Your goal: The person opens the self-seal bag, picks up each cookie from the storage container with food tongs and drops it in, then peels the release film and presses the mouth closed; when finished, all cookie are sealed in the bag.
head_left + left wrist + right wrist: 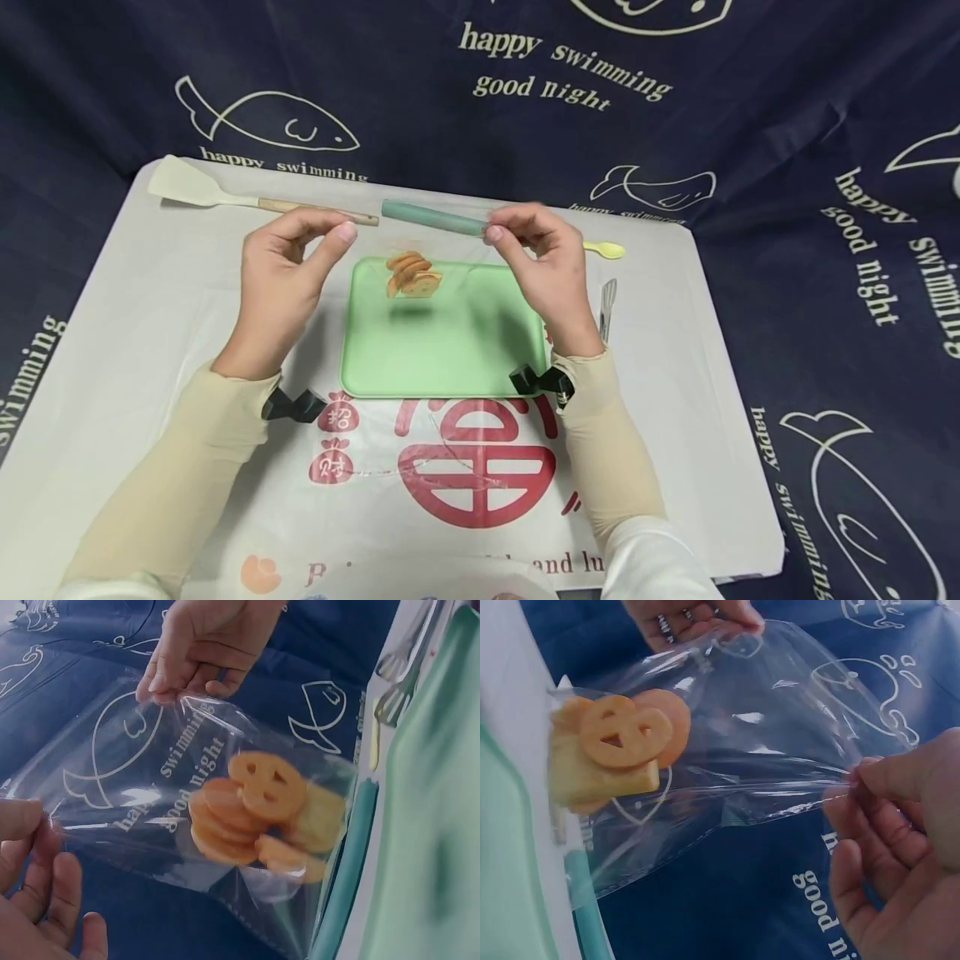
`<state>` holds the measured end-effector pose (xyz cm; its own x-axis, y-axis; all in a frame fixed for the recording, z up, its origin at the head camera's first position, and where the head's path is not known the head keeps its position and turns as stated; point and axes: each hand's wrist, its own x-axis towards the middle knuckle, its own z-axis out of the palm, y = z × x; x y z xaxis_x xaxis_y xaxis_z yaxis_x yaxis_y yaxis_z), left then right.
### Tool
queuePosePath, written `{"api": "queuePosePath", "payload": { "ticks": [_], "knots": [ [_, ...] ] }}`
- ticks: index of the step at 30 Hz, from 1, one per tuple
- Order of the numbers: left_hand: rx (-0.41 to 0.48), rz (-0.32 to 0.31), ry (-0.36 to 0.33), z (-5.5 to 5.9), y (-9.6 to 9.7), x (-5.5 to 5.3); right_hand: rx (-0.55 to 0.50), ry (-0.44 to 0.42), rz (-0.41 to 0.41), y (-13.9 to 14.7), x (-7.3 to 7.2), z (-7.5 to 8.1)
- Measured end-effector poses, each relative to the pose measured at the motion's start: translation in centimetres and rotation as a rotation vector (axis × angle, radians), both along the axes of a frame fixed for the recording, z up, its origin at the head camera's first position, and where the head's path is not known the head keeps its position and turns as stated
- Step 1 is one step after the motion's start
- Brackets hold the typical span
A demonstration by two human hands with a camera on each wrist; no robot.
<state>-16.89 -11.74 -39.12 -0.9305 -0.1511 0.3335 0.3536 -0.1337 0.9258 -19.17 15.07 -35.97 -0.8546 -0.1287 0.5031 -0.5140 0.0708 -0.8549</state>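
A clear plastic bag [150,817] is held up between both hands over the green tray. Low in it lie several orange-brown cookies [408,267], one with a cut-out face, and a pale yellow block-shaped piece [604,780]. My left hand [281,279] pinches one side of the bag's upper part between thumb and fingers. On the other side, my right hand [543,267] pinches it the same way. Behind the bag lies a teal rod [431,217], its right end overlapped by the right fingertips in the head view.
The green tray [442,358] sits mid-table on a printed plastic sheet [360,525]. A white spatula [187,183] with a wooden handle lies at the back left. A yellow spoon [606,249] and a metal utensil [607,300] lie beside the right hand. Dark blue cloth [420,50] hangs behind.
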Motion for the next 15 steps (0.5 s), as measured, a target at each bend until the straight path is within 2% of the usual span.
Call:
{"api": "queuePosePath", "payload": {
  "ticks": [3, 6, 9, 13, 15],
  "knots": [
    [0.044, -0.046, 0.0, -0.1, 0.2, -0.3, -0.068, 0.056, -0.002, 0.6, -0.7, -1.0],
    [0.073, -0.054, 0.033, 0.3, 0.5, -0.3, -0.106, 0.127, 0.022, 1.1, -1.1, -1.5],
    [0.067, -0.028, 0.107, 1.3, 1.1, 0.3, -0.113, 0.183, 0.036, 1.3, -1.1, -1.4],
    [0.061, 0.019, 0.219, 1.5, 1.6, 0.3, -0.109, 0.207, 0.023, 1.2, -0.6, -0.8],
    [0.07, 0.032, 0.268, 1.1, 1.6, 0.0, -0.103, 0.224, 0.014, 0.9, -0.2, -0.3]
  ]
}}
